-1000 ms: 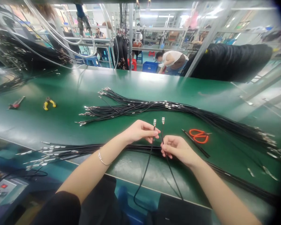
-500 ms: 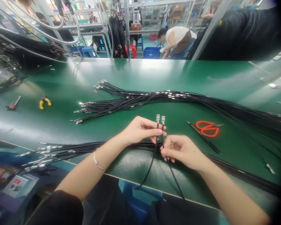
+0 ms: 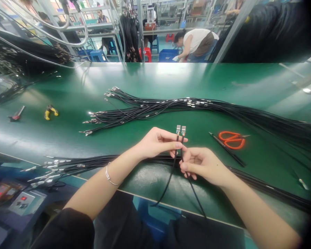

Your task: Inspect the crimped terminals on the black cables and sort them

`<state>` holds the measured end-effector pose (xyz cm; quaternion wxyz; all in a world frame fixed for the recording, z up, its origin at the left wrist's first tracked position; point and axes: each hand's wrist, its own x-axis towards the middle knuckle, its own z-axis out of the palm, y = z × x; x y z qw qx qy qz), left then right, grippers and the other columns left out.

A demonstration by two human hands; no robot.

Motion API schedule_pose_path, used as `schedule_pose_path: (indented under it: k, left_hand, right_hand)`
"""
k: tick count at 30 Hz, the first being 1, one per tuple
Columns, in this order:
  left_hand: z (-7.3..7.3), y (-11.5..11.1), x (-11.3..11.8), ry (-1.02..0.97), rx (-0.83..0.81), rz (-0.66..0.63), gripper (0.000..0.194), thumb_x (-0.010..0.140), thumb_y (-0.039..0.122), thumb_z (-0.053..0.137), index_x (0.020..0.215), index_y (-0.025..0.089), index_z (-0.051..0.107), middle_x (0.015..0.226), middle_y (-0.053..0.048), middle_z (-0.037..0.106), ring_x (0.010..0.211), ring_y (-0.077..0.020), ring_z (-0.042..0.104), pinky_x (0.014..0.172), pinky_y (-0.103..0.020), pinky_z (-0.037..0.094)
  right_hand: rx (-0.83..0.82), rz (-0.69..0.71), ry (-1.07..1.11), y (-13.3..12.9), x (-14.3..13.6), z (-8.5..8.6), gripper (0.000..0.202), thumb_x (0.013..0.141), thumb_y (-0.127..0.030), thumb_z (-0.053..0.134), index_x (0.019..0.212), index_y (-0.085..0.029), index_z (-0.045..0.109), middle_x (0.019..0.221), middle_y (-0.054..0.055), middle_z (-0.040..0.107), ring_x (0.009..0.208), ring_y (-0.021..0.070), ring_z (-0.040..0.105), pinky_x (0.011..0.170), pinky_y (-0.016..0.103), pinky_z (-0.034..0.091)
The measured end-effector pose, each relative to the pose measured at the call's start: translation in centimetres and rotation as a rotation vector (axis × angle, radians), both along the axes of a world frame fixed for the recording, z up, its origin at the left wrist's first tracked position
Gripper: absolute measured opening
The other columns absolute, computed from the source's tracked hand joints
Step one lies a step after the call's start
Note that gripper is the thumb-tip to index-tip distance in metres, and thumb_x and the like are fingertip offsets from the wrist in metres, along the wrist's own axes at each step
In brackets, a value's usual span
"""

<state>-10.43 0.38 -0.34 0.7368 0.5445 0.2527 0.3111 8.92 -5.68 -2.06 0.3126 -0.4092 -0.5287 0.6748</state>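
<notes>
Above the middle of the near cable bundle (image 3: 90, 161), two single black cables are held up with their metal connectors side by side. The left hand (image 3: 162, 143) pinches the left cable (image 3: 173, 164) between thumb and fingers just below its connector (image 3: 178, 128), and the tips of that grip also meet the right cable; whether they clamp it or only touch it, I cannot tell. The right hand (image 3: 200, 164) holds the right cable (image 3: 196, 193) in a narrow pinch lower down, its other fingers curled. Both cables hang down on the person's side of the near cable bundle. The step in hand looks to be bringing the two ends together at one height; by my judgement, a next move calls for a steady, light pinch so that neither connector slips or twists. Beyond the near cable bundle, on the green table (image 3: 145, 79), lies a far cable bundle (image 3: 155, 107). Past its right half rest orange-handled scissors (image 3: 232, 140) and a thin black tool (image 3: 226, 148); past its left end lie yellow-handled pliers (image 3: 51, 113). Nothing can be read as brand, label or writing: the connectors are too small, and the grey box (image 3: 28, 204) below the bundle's left end, with its red spot, is too blurred.
</notes>
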Motion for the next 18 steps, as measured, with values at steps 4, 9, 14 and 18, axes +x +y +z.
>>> schedule_pose_path:
  k: [4,9,14,18]
  left_hand:
    - [0.0,0.01,-0.05,-0.006,0.012,-0.007,0.034,0.072,0.028,0.081,0.1,0.01,0.075,0.085,-0.01,0.074,0.059,-0.0102,0.063,0.06,-0.022,0.057]
    - [0.03,-0.06,-0.07,-0.009,0.013,-0.015,0.031,0.074,0.026,0.08,0.101,0.011,0.075,0.084,-0.009,0.074,0.06,-0.0096,0.063,0.06,-0.021,0.056]
    - [0.05,-0.17,0.07,0.028,0.004,0.004,0.035,0.072,0.028,0.081,0.102,0.01,0.074,0.084,-0.01,0.074,0.059,-0.0104,0.063,0.061,-0.023,0.056]
    - [-0.03,-0.21,0.22,0.028,-0.005,0.008,0.034,0.072,0.028,0.081,0.101,0.011,0.075,0.081,-0.009,0.074,0.06,-0.0107,0.063,0.061,-0.022,0.056]
  right_hand:
    - [-0.01,0.001,0.019,-0.08,0.04,-0.08,0.031,0.069,-0.035,0.082,0.068,-0.014,0.059,0.061,0.003,0.064,0.048,0.0083,0.056,0.041,0.017,0.043]
    - [-0.04,0.002,0.04,-0.1,0.17,-0.1,0.031,0.07,-0.034,0.082,0.069,-0.014,0.058,0.064,0.004,0.065,0.049,0.0086,0.057,0.04,0.016,0.044]
    - [-0.056,0.007,0.025,0.04,0.08,0.1,0.032,0.068,-0.035,0.083,0.069,-0.014,0.059,0.062,0.003,0.064,0.049,0.0086,0.057,0.04,0.016,0.044]
    - [-0.087,0.01,0.033,0.03,0.09,0.08,0.033,0.067,-0.035,0.083,0.069,-0.014,0.058,0.063,0.003,0.065,0.049,0.0089,0.058,0.04,0.017,0.046]
